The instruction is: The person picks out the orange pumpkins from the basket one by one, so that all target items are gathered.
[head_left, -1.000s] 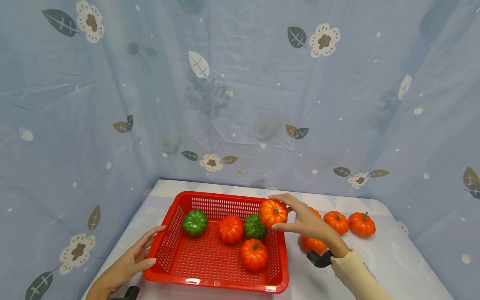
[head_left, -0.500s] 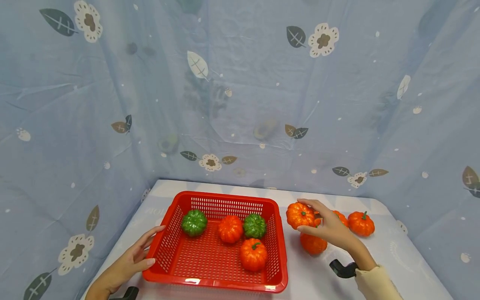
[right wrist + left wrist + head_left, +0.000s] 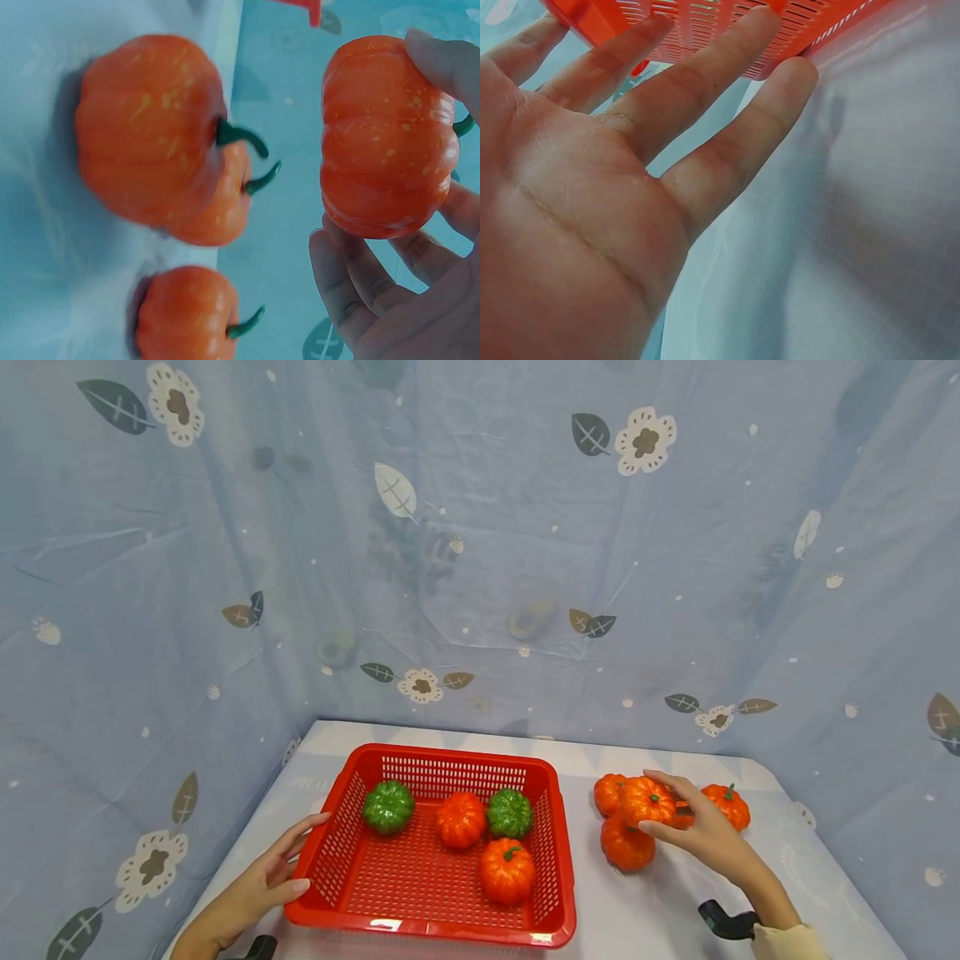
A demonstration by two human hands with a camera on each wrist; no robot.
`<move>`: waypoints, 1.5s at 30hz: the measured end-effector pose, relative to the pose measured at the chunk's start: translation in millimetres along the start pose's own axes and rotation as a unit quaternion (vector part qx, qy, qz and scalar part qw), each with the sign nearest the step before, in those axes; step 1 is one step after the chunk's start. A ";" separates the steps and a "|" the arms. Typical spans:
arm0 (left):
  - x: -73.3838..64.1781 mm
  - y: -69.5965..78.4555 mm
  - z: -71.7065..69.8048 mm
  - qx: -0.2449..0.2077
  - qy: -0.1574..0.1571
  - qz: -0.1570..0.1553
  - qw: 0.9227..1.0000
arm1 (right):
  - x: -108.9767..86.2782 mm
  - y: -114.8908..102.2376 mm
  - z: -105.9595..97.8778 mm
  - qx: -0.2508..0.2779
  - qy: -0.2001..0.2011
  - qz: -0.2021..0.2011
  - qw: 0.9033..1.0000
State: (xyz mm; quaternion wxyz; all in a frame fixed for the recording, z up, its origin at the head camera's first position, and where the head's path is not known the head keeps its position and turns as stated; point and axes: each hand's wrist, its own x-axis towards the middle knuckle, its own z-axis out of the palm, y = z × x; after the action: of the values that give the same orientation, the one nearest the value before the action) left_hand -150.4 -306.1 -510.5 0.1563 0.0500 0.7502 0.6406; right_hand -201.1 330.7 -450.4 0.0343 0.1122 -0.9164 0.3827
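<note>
My right hand [image 3: 708, 835] grips a small orange pumpkin [image 3: 647, 802] between thumb and fingers, over the pumpkins on the table right of the basket. In the right wrist view this pumpkin [image 3: 386, 139] is tipped on its side, its green stem partly behind the hand. My left hand [image 3: 258, 885] has its fingers extended at the left side of a red plastic basket [image 3: 431, 928]; the left wrist view shows fingertips right at the slotted wall. Inside the basket sit two green pumpkins [image 3: 388, 807] and two orange-red ones [image 3: 507, 870].
Orange pumpkins stand on the white-covered table [image 3: 600, 910]: one at the back [image 3: 609, 793], one in front [image 3: 627, 845], one at far right [image 3: 727, 806], and another partly hidden behind the right hand. A blue patterned curtain [image 3: 480, 568] encloses the table's back and sides.
My right hand has carried the orange pumpkin rightward, from the basket's back right corner to over the pumpkins on the table. The left hand and basket stay in place.
</note>
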 end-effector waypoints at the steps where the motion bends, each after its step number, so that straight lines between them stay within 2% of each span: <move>1: -0.2 0.2 0.2 -0.001 0.000 -0.001 1.000 | -1.7 2.2 -1.8 -0.001 0.001 0.002 1.000; 5: -0.1 0.7 0.9 -0.003 0.000 -0.004 1.000 | -9.8 10.5 -6.8 -0.003 0.004 0.024 1.000; 11: 0.3 0.1 0.5 -0.004 -0.001 -0.005 1.000 | -18.1 20.6 -10.8 0.031 0.000 0.087 0.996; 19: -0.8 -2.0 -1.4 -0.012 -0.013 -0.005 1.000 | -23.2 34.9 -15.7 0.047 -0.008 0.113 0.992; 24: -1.0 -1.1 -0.7 -0.012 -0.012 -0.004 1.000 | -27.2 46.8 -17.0 0.047 -0.021 0.153 0.987; 32: -0.5 -4.9 -2.2 -0.017 -0.024 0.000 1.000 | -36.3 64.2 -10.7 0.031 -0.029 0.170 0.984; 45: -1.1 -1.5 -0.8 -0.009 -0.012 0.008 1.000 | -37.5 80.2 -3.2 0.014 -0.033 0.194 0.980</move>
State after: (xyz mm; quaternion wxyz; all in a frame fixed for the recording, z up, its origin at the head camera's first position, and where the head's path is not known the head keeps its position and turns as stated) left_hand -149.3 -307.5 -511.7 0.1607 0.0624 0.7418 0.6481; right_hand -183.3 394.4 -509.3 -0.0726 -0.0551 -0.9158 0.3912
